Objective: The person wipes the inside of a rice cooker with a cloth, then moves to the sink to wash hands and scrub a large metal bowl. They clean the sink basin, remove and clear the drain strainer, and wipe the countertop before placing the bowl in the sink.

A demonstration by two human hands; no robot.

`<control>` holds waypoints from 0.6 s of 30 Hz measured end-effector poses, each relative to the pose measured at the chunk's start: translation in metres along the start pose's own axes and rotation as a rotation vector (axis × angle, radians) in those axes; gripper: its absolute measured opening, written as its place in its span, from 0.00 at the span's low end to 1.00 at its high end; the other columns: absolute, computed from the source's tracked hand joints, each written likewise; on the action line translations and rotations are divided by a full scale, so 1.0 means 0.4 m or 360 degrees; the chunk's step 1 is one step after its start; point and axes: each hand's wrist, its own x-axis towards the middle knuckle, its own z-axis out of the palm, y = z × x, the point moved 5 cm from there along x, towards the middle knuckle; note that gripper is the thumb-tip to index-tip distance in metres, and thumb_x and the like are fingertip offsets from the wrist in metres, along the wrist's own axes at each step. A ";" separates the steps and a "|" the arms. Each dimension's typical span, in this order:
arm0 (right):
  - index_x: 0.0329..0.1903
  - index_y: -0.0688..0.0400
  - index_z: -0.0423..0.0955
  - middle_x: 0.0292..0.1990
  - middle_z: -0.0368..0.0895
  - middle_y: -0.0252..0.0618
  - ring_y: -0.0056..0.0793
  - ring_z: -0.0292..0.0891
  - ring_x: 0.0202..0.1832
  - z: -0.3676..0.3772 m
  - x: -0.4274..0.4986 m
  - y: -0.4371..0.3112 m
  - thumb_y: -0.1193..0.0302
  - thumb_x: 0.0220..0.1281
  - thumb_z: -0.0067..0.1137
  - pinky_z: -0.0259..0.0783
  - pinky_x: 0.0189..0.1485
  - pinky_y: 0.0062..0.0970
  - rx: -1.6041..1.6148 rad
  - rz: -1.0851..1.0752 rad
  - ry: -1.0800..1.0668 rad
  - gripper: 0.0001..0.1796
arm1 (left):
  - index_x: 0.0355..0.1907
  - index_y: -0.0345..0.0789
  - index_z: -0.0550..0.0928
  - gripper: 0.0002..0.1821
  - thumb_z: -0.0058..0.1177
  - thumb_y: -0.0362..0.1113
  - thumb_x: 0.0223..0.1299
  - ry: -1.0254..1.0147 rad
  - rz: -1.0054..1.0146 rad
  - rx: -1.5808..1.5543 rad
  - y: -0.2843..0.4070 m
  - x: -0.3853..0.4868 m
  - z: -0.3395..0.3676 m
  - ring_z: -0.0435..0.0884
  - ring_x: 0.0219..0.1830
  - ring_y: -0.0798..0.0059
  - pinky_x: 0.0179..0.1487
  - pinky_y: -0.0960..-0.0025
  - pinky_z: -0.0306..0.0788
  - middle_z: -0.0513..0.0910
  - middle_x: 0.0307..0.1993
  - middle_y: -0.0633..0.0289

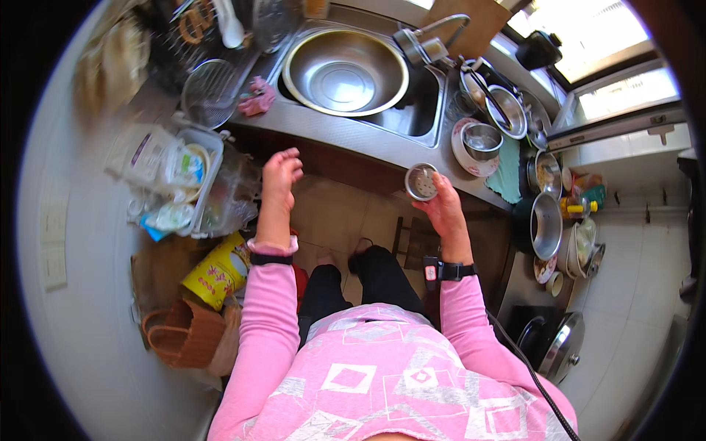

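My right hand (444,209) grips a small round metal strainer cup (421,182) with holes in its bottom, in front of the counter edge. My left hand (280,175) is raised at the left with loosely bent fingers and nothing in it. Beyond both hands, a large stainless steel basin (345,74) rests over the sink (427,118). A crumpled pink cloth (257,97) lies on the steel counter (336,122) left of the basin. Right of the sink, a small metal bowl (482,139) sits in a patterned bowl (460,157).
A wire mesh strainer (210,95) and a plastic bin (212,176) full of packaging stand at the left. Below are a yellow bag (218,271) and a brown basket (187,336). A steel pot (543,226) is on the right counter. A wooden stool (415,242) stands underneath.
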 end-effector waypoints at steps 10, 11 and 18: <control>0.55 0.56 0.67 0.45 0.79 0.36 0.28 0.80 0.41 -0.054 0.350 -0.033 0.53 0.68 0.52 0.79 0.35 0.29 -0.0025 0.0138 0.0213 0.23 | 0.47 0.21 0.79 0.22 0.57 0.32 0.49 0.0349 0.0078 0.0559 0.008 0.656 0.056 0.76 0.44 0.67 0.48 0.65 0.67 0.80 0.44 0.53; 0.54 0.56 0.67 0.45 0.79 0.36 0.28 0.80 0.41 -0.059 0.389 -0.032 0.53 0.68 0.52 0.79 0.35 0.29 -0.0030 0.0142 0.0214 0.23 | 0.47 0.20 0.78 0.23 0.57 0.33 0.49 0.0476 0.0109 0.0707 0.008 0.682 0.048 0.76 0.46 0.64 0.51 0.63 0.67 0.81 0.46 0.51; 0.55 0.60 0.65 0.45 0.77 0.41 0.32 0.79 0.39 -0.118 0.621 -0.038 0.52 0.65 0.55 0.79 0.32 0.31 -0.0079 0.0327 0.0407 0.27 | 0.43 0.30 0.77 0.13 0.59 0.27 0.52 0.0512 -0.0349 0.0565 -0.008 0.795 0.053 0.81 0.28 0.66 0.25 0.68 0.73 0.81 0.35 0.56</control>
